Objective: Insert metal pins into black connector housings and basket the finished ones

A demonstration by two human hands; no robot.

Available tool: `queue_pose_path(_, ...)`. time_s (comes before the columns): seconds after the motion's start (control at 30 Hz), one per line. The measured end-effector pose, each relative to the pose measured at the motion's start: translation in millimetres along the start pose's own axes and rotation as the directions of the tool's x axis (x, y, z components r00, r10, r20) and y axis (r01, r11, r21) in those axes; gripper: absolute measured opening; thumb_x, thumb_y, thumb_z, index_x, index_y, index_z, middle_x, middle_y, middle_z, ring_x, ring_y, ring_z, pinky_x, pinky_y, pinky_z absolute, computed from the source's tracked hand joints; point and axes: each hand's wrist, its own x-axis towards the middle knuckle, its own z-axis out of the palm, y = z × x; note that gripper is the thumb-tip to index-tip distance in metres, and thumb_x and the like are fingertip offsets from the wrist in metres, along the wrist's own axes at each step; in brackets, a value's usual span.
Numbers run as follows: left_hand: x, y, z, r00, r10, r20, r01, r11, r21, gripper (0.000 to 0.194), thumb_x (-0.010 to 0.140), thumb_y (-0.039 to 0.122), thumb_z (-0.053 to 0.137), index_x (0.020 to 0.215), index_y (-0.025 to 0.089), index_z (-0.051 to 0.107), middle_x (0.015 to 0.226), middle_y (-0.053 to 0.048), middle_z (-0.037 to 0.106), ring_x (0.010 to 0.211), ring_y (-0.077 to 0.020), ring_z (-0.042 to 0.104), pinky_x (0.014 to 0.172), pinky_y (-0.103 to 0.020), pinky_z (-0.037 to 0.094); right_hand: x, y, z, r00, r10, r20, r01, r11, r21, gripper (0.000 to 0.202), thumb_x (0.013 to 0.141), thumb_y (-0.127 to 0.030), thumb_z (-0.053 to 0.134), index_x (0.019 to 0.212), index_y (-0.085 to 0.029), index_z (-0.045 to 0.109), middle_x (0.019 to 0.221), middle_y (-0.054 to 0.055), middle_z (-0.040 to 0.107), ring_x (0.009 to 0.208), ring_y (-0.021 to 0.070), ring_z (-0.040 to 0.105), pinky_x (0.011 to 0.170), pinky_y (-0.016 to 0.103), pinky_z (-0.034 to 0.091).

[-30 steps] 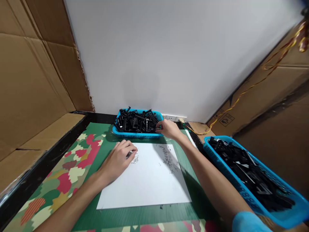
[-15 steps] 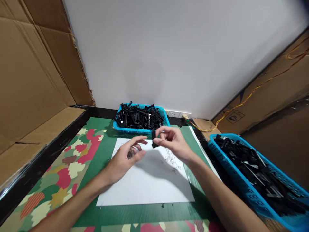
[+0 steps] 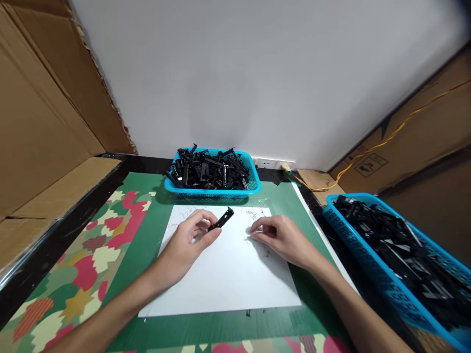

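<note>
My left hand (image 3: pixel 194 238) is closed in a pinch around a slim black plastic part (image 3: pixel 222 219), held tilted above the white sheet (image 3: pixel 221 284). Its upper end, with a small hooked tip, points up and to the right. My right hand (image 3: pixel 285 239) reaches low over the sheet's right side, thumb and forefinger closed close together. Whether a tiny piece sits between those fingertips I cannot make out. Scattered around that hand lie several tiny dark pieces (image 3: pixel 254 214), too small to name.
A blue basket (image 3: pixel 211 192) heaped with black plastic parts stands at the back by the wall. Another blue basket (image 3: pixel 379 267) of longer black parts is at right. Cardboard (image 3: pixel 37 98) walls the left side. A yellow cable (image 3: pixel 344 171) runs from the wall socket (image 3: pixel 268 163).
The black plastic part has passed from my right hand to my left. My right hand has moved right and down to the sheet. The view has shifted slightly.
</note>
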Motion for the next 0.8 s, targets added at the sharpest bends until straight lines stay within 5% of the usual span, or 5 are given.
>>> queue_pose_path(0.3, -4.4, 2.2, 2.4, 0.989, -0.148, 0.007, 0.148, 0.989, 0.001, 0.034, 0.101, 0.05, 0.066, 0.121, 0.022, 0.062, 0.091, -0.001, 0.063, 0.076, -0.0151, 0.056, 0.068, -0.028, 0.044, -2.2, -0.7, 11.7, 0.998, -0.008, 0.061, 0.013, 0.996, -0.083, 0.01, 0.092, -0.026, 0.077, 0.098, -0.029, 0.085, 0.075, -0.001, 0.074, 0.063, 0.0145, 0.058, 0.062, 0.028, 0.035)
queue_pose_path(0.43, -5.8, 5.6, 3.5, 0.987, -0.156, 0.048, 0.157, 0.988, -0.007, 0.04, 0.104, 0.047, 0.062, 0.137, 0.026, 0.055, 0.082, 0.003, 0.057, 0.07, -0.0133, 0.048, 0.063, -0.026, 0.038, -3.0, -4.1, 11.0, 0.995, 0.021, 0.098, -0.012, 0.995, -0.094, 0.007, 0.093, -0.026, 0.076, 0.097, -0.025, 0.082, 0.069, -0.002, 0.066, 0.061, 0.0125, 0.051, 0.062, 0.027, 0.033)
queue_pose_path(0.67, -11.6, 9.7, 9.8, 0.979, -0.158, 0.127, 0.164, 0.986, -0.036, 0.037, 0.108, 0.05, 0.053, 0.14, 0.032, 0.048, 0.084, 0.004, 0.045, 0.064, -0.011, 0.037, 0.058, -0.025, 0.031, -5.0, -10.9, 17.5, 0.996, -0.016, 0.091, -0.017, 0.936, 0.353, 0.018, 0.093, -0.036, 0.077, 0.089, -0.018, 0.078, 0.064, -0.003, 0.056, 0.058, 0.0112, 0.038, 0.057, 0.026, 0.031)
queue_pose_path(0.8, -16.7, 16.1, 16.0, 0.96, -0.182, 0.213, 0.202, 0.976, -0.078, 0.032, 0.11, 0.052, 0.048, 0.134, 0.032, 0.047, 0.08, 0.006, 0.038, 0.064, -0.0112, 0.033, 0.059, -0.025, 0.029, -7.1, -22.9, 26.0, 0.994, -0.093, -0.062, 0.111, 0.893, 0.436, 0.014, 0.091, -0.031, 0.081, 0.089, -0.018, 0.08, 0.064, -0.004, 0.054, 0.058, 0.0105, 0.035, 0.056, 0.027, 0.027)
